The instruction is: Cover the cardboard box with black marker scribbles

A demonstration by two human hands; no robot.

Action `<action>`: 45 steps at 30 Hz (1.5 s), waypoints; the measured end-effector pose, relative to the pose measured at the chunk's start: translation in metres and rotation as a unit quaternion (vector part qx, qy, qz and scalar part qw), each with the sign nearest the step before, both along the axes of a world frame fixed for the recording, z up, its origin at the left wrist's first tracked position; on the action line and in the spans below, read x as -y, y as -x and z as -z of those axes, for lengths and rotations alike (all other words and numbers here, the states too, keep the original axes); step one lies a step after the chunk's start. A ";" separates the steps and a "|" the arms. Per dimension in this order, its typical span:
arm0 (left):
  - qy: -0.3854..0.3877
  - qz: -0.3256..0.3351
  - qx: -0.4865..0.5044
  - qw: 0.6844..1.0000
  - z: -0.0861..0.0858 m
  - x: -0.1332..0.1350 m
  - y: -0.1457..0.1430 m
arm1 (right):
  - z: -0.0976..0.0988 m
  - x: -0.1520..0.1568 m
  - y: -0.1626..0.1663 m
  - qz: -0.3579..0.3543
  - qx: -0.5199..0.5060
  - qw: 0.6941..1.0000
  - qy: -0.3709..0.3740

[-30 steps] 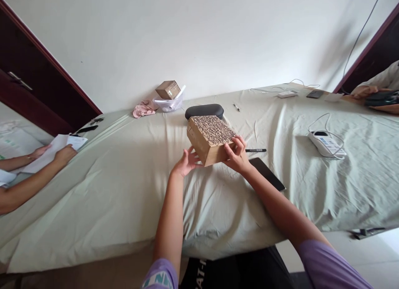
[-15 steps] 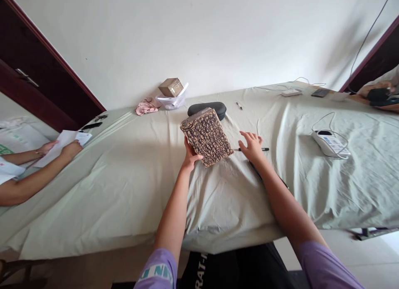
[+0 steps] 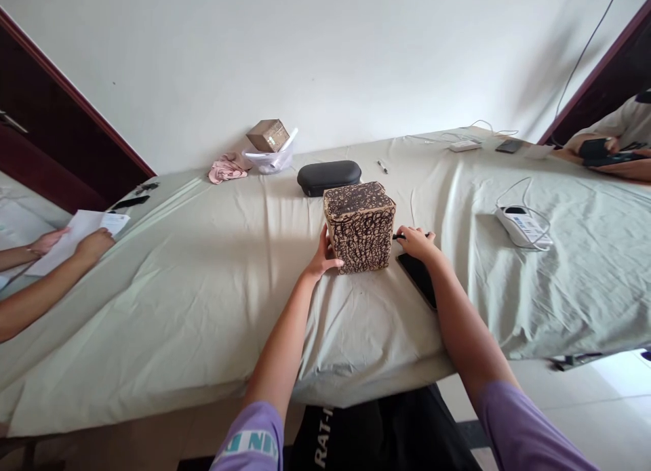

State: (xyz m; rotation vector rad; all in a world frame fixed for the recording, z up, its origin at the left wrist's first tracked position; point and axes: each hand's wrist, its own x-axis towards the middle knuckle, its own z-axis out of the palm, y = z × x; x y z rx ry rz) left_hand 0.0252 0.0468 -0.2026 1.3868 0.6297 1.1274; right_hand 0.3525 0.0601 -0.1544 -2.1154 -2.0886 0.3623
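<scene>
A cardboard box [image 3: 362, 234] covered in black looped scribbles stands upright on the cloth in front of me. My left hand [image 3: 322, 257] grips its left side, thumb on the near face and the other fingers partly hidden behind the edge. To the right of the box, my right hand [image 3: 417, 242] is closed over a black marker pen [image 3: 399, 236], which lies crosswise with its end sticking out toward the box. Partly under my right wrist, a dark phone [image 3: 418, 278] lies flat.
Behind the box sits a black hard case [image 3: 329, 177]. Further back are a small pen [image 3: 382, 167], a plastic tub [image 3: 269, 160] with a brown box [image 3: 268, 135], and pink cloth [image 3: 228, 168]. A power strip [image 3: 523, 227] lies right. Another person's hands hold paper [image 3: 76, 240] at left; someone sits far right.
The box, tilted and raised before, now stands upright on the table, slightly further right. My right hand has gone from spread fingers above the marker pen to closed on it.
</scene>
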 end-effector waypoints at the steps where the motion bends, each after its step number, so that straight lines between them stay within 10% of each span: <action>1: 0.000 -0.001 0.000 1.000 0.001 -0.001 0.000 | -0.001 -0.001 0.000 0.004 0.000 1.000 0.000; 16: -0.008 0.000 -0.005 1.000 -0.002 0.000 0.001 | -0.014 0.009 -0.004 0.059 -0.023 0.998 0.027; 22: 0.016 -0.032 -0.011 0.999 -0.002 -0.004 0.000 | -0.032 0.018 -0.011 0.083 -0.114 0.986 -0.090; 24: 0.026 -0.048 -0.009 0.998 -0.001 -0.005 0.000 | -0.041 0.025 -0.005 0.064 -0.261 0.947 -0.177; 28: 0.025 -0.058 -0.003 0.998 0.002 -0.007 0.000 | -0.063 0.041 0.022 -0.061 -0.574 0.769 -0.276; 32: 0.026 -0.056 0.002 0.998 0.005 -0.009 0.000 | -0.082 0.046 0.054 -0.144 -0.636 0.677 -0.342; 45: 0.019 -0.054 -0.020 0.998 0.004 -0.014 -0.003 | -0.072 0.020 0.105 -0.049 -0.453 0.768 -0.450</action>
